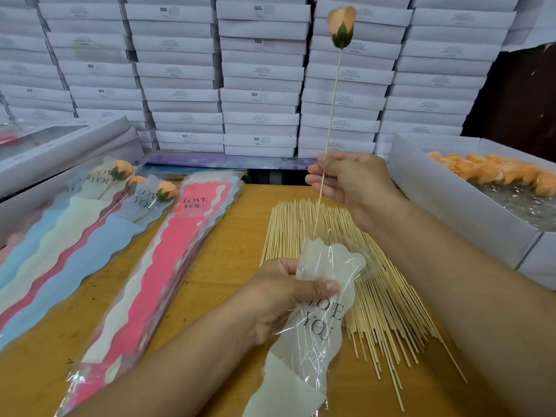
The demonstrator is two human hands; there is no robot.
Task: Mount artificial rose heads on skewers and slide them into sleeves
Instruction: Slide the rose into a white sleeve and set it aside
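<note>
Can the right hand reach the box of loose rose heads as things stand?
Probably yes, but not free: the right hand pinches the skewer carrying a rose head. The white box lies open just to its right, nothing between.

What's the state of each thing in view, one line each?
Rose head: mounted on skewer, raised.
Skewer: near upright, tip at the sleeve mouth.
Sleeve: mouth held open.
Right hand: pinches skewer.
Left hand: grips sleeve.
Loose skewers: fanned flat on table.
Sleeved roses: finished, lying left.
Rose box: open, partly filled.
</note>
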